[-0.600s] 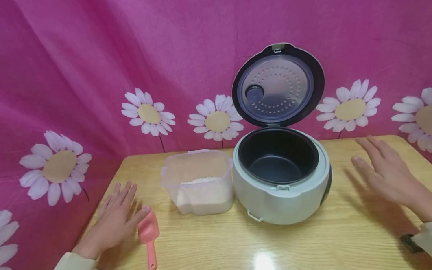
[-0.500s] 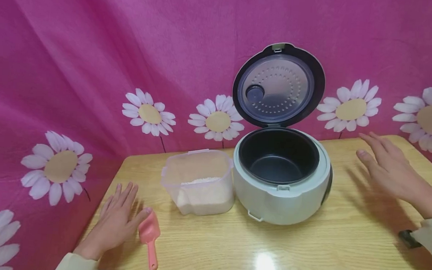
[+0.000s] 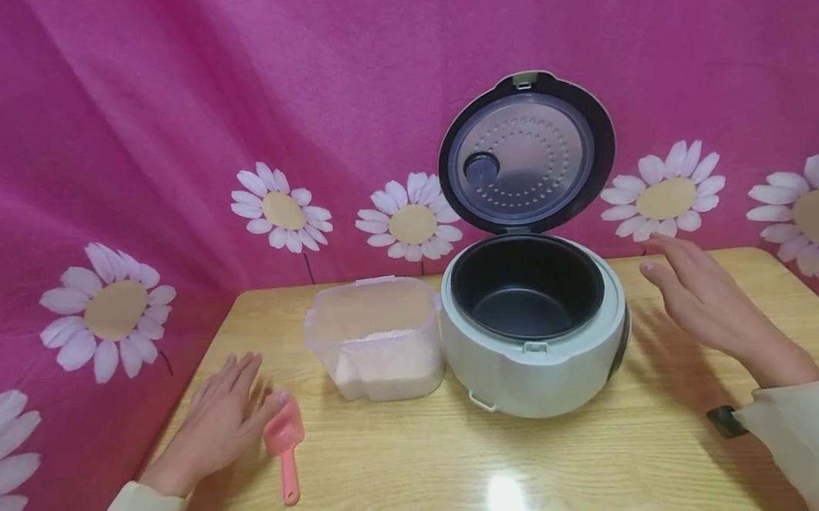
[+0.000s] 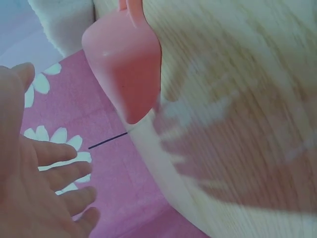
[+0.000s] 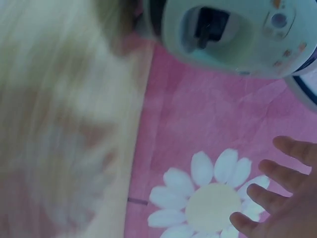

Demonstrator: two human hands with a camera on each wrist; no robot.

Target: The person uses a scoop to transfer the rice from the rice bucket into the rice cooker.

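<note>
My left hand (image 3: 214, 424) hovers low over the table's left side with straight, spread fingers. Its thumb tip overlaps the bowl of a pink scoop (image 3: 284, 426) in the head view; the left wrist camera shows the scoop (image 4: 126, 54) apart from the hand. On the right, my right hand (image 3: 713, 306) is raised beside the rice cooker (image 3: 535, 378), fingers extended and holding nothing. The cooker's lid (image 3: 526, 157) stands up, exposing a dark inner pot (image 3: 525, 312) with nothing in it. Left of the cooker, a translucent lidless container (image 3: 371, 315) holds white rice (image 3: 392, 374).
The wooden table (image 3: 398, 471) backs onto a pink cloth (image 3: 349, 90) printed with white daisies, which also hangs along the left side. Container and cooker stand side by side, almost touching. In the right wrist view the cooker's side (image 5: 237, 54) shows a dark recess.
My right hand has moved left, closer to the cooker's right side and a little higher in view. The left hand stays nearly still over the scoop's edge. The view has tilted slightly.
</note>
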